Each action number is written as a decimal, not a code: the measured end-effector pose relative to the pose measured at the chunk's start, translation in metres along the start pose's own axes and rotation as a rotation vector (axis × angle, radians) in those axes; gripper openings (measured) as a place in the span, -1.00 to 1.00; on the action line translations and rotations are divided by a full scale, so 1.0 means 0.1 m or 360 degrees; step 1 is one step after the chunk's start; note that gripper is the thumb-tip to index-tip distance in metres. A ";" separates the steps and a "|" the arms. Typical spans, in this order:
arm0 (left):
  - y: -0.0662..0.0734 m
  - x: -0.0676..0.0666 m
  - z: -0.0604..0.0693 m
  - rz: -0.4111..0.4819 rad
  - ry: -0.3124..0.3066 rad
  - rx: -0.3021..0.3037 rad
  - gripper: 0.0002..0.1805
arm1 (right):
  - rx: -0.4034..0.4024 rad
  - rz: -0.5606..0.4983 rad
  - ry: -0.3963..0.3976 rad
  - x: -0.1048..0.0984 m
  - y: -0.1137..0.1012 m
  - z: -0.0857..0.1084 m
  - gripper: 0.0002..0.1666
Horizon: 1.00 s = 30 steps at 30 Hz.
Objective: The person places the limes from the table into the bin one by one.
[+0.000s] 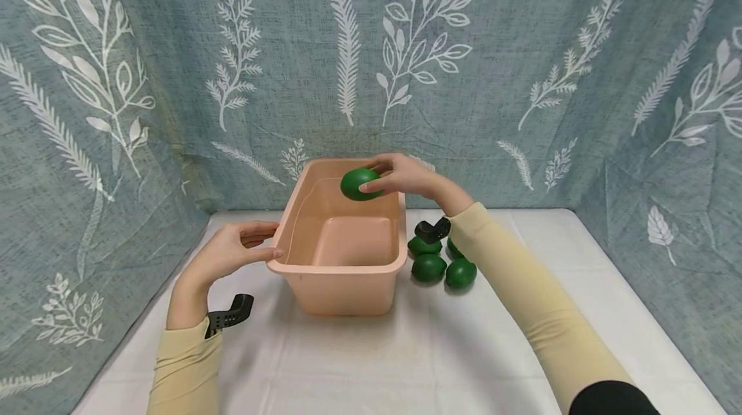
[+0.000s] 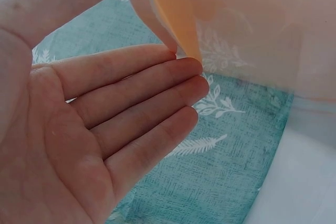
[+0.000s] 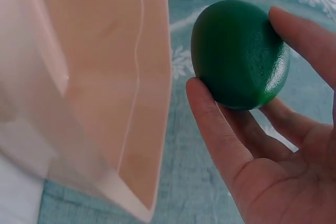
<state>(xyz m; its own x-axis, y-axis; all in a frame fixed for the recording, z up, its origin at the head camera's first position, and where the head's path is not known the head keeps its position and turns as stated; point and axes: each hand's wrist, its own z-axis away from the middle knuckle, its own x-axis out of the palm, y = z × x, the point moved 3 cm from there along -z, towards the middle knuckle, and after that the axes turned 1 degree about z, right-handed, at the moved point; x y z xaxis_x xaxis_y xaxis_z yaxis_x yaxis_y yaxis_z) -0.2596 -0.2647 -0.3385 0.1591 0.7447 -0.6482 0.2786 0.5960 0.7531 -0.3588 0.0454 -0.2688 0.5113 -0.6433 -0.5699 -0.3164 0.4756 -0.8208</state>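
A peach-coloured plastic bin [image 1: 342,289] stands on the white-covered table, its visible floor bare. Over its far right part, my right hand [image 1: 400,176] holds a glossy green lime [image 1: 361,184] between thumb and fingers. The right wrist view shows this lime [image 3: 236,56] at the fingertips, apart from the bin's wall [image 3: 152,77]. My left hand [image 1: 228,250] is at the bin's left side, thumb on the rim near the front corner. In the left wrist view, the left hand's [image 2: 105,108] fingers lie straight, their tips by the rim [image 2: 157,14].
Several more limes [image 1: 429,269] lie on the table just right of the bin, one partly hidden by the right sleeve [image 1: 522,292]. A blue-green leaf-patterned cloth [image 1: 493,112] hangs behind and at both sides. The white table [image 1: 348,363] extends in front of the bin.
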 end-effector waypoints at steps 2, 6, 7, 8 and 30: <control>0.00 0.00 -0.01 -0.0002 -0.0002 0.0001 -0.32 | -0.0005 -0.0006 -0.0016 0.04 -0.01 -0.03 -0.33; 0.01 0.02 -0.03 -0.0011 -0.0017 -0.0004 -0.31 | -0.0079 -0.0092 -0.0014 0.07 0.01 -0.06 -0.39; 0.01 0.02 -0.04 -0.0014 -0.0019 -0.0004 -0.30 | -0.0099 -0.0125 -0.0008 0.07 0.01 -0.06 -0.40; 0.02 0.02 -0.04 -0.0018 -0.0022 -0.0006 -0.30 | -0.0117 -0.0147 0.0000 0.07 0.02 -0.06 -0.41; 0.03 -0.01 -0.01 -0.0029 -0.0029 -0.0032 -0.30 | 0.0138 -0.0053 0.0163 -0.44 0.78 0.58 -0.35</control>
<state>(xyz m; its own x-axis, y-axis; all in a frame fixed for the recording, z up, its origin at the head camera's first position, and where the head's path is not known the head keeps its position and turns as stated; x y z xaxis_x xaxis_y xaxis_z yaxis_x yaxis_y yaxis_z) -0.2599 -0.2632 -0.3354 0.1717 0.7282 -0.6635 0.2627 0.6152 0.7433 -0.3594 0.1458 -0.3055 0.4347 -0.7154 -0.5471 -0.2281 0.5002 -0.8353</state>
